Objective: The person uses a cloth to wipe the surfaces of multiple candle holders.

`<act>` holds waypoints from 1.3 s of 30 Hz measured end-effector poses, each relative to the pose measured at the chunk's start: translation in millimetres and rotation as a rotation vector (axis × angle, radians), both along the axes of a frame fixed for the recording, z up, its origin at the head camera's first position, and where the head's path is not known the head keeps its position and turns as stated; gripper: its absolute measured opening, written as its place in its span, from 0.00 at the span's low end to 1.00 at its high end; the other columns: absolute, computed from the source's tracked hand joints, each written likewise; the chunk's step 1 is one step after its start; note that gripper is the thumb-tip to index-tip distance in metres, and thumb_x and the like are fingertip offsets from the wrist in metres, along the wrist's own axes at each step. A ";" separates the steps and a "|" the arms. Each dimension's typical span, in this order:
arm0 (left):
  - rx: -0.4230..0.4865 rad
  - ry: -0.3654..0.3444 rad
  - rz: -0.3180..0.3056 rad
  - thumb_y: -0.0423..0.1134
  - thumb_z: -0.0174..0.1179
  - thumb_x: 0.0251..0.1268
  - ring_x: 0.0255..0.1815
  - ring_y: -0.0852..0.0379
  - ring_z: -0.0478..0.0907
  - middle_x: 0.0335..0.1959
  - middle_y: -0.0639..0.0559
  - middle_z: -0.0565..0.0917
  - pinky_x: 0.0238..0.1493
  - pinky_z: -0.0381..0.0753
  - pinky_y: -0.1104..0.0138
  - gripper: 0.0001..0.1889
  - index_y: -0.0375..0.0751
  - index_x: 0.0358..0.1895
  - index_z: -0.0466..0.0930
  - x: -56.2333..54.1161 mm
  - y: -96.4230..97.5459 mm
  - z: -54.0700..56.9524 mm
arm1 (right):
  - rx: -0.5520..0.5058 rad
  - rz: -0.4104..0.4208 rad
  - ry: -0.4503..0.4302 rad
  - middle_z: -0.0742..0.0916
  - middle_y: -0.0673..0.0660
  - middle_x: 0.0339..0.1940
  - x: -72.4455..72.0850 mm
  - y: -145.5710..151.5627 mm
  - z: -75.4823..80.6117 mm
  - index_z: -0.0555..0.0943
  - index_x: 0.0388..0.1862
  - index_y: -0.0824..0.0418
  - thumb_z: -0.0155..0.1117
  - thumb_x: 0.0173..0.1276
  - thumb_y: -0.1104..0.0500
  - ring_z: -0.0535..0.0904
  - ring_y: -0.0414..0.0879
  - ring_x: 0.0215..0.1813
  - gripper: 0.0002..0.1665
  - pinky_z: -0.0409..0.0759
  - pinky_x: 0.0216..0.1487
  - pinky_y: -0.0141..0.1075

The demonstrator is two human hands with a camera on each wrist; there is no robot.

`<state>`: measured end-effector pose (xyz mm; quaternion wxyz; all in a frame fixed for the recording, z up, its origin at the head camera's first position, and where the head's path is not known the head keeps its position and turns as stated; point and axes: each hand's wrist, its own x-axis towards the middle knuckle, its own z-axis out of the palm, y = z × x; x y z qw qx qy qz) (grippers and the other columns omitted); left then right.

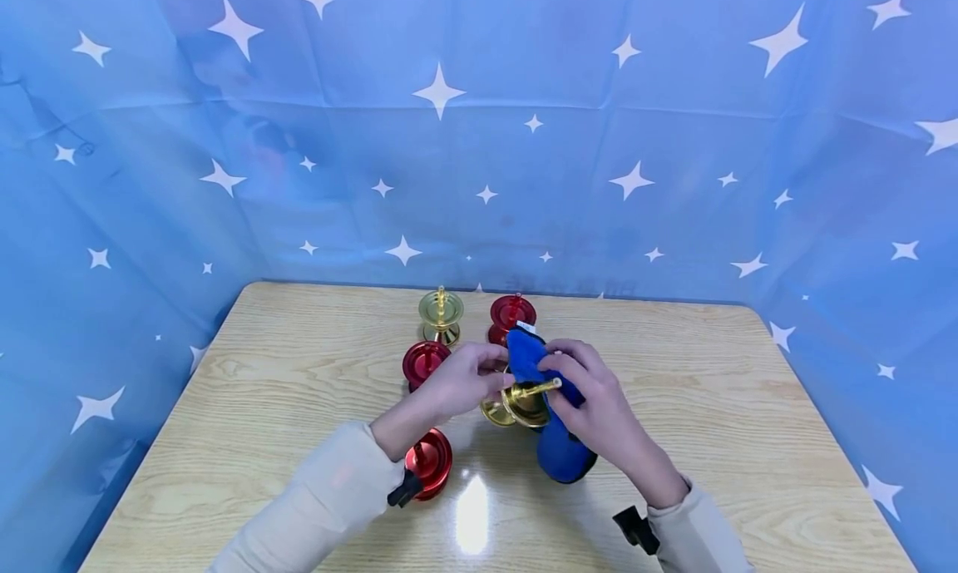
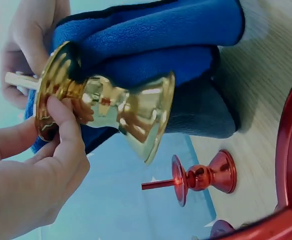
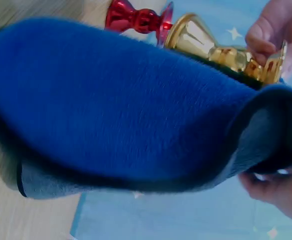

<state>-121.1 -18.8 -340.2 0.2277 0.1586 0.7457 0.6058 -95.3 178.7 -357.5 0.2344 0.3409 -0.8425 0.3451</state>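
Observation:
A shiny gold candle holder [image 1: 528, 408], with a flared base and a thin rod rising from its dish, is tilted above the table in the head view. My left hand [image 1: 466, 379] pinches its dish rim between thumb and fingers, as the left wrist view shows on the candle holder [image 2: 143, 112]. My right hand [image 1: 595, 398] grips a folded blue cloth [image 1: 563, 455] with dark edging and a grey underside. The cloth [image 2: 155, 37] lies against the dish's side, and its lower part hangs loose. In the right wrist view the cloth [image 3: 111, 105] covers much of the holder.
A second gold candle holder [image 1: 441, 310] stands at the table's back. Beside it is a red candle holder [image 1: 513, 312], partly behind the cloth. Another red holder [image 1: 425, 360] stands behind my left wrist, and a third red one [image 1: 430, 465] by my left sleeve. A starry blue curtain [image 1: 479, 149] surrounds the table.

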 end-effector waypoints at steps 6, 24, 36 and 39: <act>0.042 -0.043 0.083 0.29 0.51 0.66 0.29 0.56 0.76 0.37 0.42 0.79 0.38 0.79 0.60 0.14 0.27 0.52 0.73 -1.3 -2.8 0.0 | -0.155 -0.003 -0.229 0.80 0.56 0.40 2.4 7.8 1.8 0.76 0.42 0.64 0.63 0.51 0.79 0.77 0.47 0.39 0.21 0.79 0.32 0.35; 0.367 -0.201 0.121 0.22 0.56 0.57 0.37 0.57 0.78 0.41 0.42 0.78 0.45 0.78 0.65 0.20 0.22 0.54 0.66 -7.3 -8.2 8.0 | -0.619 -0.068 -0.463 0.80 0.51 0.38 10.4 6.1 0.0 0.70 0.45 0.74 0.58 0.56 0.79 0.79 0.39 0.40 0.17 0.78 0.32 0.27; 0.073 0.194 0.242 0.18 0.64 0.44 0.37 0.52 0.71 0.47 0.47 0.79 0.35 0.74 0.68 0.30 0.41 0.55 0.73 -1.1 0.6 6.6 | -0.636 -0.108 -0.510 0.80 0.52 0.38 11.7 -1.0 5.2 0.71 0.45 0.72 0.59 0.57 0.76 0.78 0.40 0.39 0.16 0.78 0.33 0.28; 0.053 0.265 0.258 0.19 0.62 0.47 0.37 0.52 0.72 0.45 0.46 0.81 0.34 0.74 0.66 0.27 0.40 0.54 0.74 -0.4 0.1 5.4 | -0.637 -0.112 -0.512 0.80 0.52 0.37 12.1 -2.3 6.8 0.71 0.44 0.72 0.60 0.57 0.76 0.78 0.39 0.38 0.16 0.77 0.31 0.27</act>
